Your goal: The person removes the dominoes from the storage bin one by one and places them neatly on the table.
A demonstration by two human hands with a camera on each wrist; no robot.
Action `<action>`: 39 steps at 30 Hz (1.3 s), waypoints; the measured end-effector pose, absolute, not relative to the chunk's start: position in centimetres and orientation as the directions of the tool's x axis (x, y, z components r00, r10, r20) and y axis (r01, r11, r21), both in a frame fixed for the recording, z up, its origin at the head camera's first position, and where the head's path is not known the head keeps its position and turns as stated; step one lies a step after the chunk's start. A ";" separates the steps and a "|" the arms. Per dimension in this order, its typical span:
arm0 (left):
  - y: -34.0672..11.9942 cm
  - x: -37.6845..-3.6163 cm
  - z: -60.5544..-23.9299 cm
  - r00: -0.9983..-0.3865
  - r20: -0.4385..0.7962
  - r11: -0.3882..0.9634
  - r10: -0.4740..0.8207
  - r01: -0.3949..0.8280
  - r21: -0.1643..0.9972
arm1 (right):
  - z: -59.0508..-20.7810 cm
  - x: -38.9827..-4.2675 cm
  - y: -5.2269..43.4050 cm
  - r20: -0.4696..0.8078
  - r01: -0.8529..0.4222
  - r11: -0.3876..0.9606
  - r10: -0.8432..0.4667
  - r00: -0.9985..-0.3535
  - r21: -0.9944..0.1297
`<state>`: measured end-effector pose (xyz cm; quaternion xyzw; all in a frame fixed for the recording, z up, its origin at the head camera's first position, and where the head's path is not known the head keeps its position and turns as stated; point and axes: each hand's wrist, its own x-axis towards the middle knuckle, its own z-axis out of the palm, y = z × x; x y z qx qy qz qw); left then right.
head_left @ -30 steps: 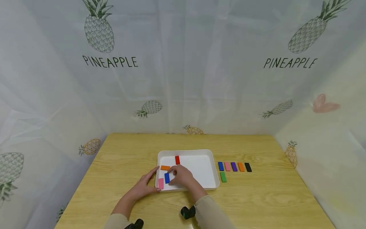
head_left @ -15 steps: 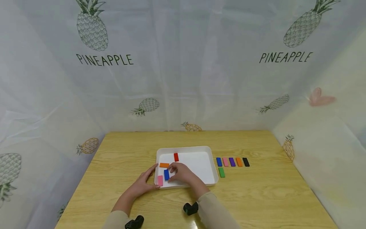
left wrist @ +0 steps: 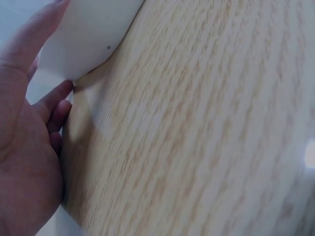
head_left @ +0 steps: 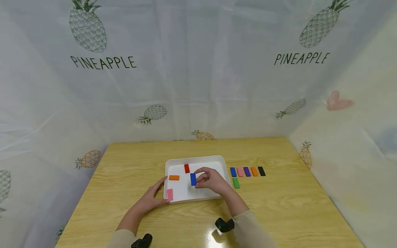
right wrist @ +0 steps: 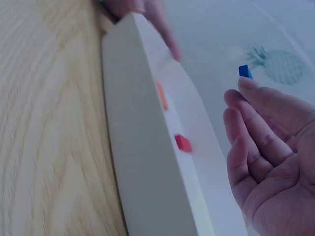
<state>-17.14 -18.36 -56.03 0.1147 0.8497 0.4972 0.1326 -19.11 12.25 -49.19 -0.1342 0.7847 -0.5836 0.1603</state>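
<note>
Between thumb and fingertips my right hand (head_left: 212, 181) pinches a small flat blue block (head_left: 193, 179) over the middle of the white tray (head_left: 214, 193). In the right wrist view the blue block's end (right wrist: 244, 70) pokes out beyond the thumb, up above the tray wall (right wrist: 135, 123). My left hand (head_left: 149, 199) touches the tray's left side with fingers spread, thumb by the front corner. The left wrist view shows the hand (left wrist: 27, 142) beside the tray's outer wall (left wrist: 93, 37). Inside the tray lie a red block (head_left: 186, 168), an orange block (head_left: 174, 177) and a pink block (head_left: 170, 194).
Right of the tray, several like blocks lie in a row: blue (head_left: 233, 172), pink (head_left: 240, 172), purple (head_left: 246, 171), orange (head_left: 254, 171) and black (head_left: 262, 171). A green block (head_left: 236, 183) lies before them. Pineapple-printed cloth (head_left: 186, 86) surrounds the wooden table (head_left: 279, 206).
The right hand has taken the blue block from beside the pink one and carried it right, toward the tray's middle. The left hand stays at the tray's left side. The head view has shifted slightly.
</note>
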 end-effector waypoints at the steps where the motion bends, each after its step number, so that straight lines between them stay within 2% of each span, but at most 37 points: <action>1: -18.4 -17.1 -56.0 -0.938 -0.112 0.478 0.327 0.062 0.876 | -49.1 -19.1 12.7 -0.093 -0.019 0.273 -0.391 -0.916 -0.962; 18: -18.7 -17.3 -54.9 -0.941 -0.132 0.512 0.312 0.050 0.858 | -48.3 -17.0 21.2 -0.062 0.024 0.149 -0.255 -0.965 -0.988; 24: -18.4 -17.2 -55.3 -0.937 -0.108 0.468 0.334 0.066 0.881 | -49.1 -15.7 24.6 -0.102 0.069 0.182 -0.174 -0.979 -0.981; 29: -18.1 -17.1 -55.3 -0.940 -0.114 0.472 0.322 0.055 0.880 | -50.0 -15.1 27.0 -0.106 0.067 0.266 -0.134 -0.985 -0.962; 39: -18.1 -17.2 -55.7 -0.949 -0.130 0.507 0.288 0.036 0.861 | -52.8 -15.6 28.8 -0.108 0.058 0.323 -0.138 -0.985 -0.944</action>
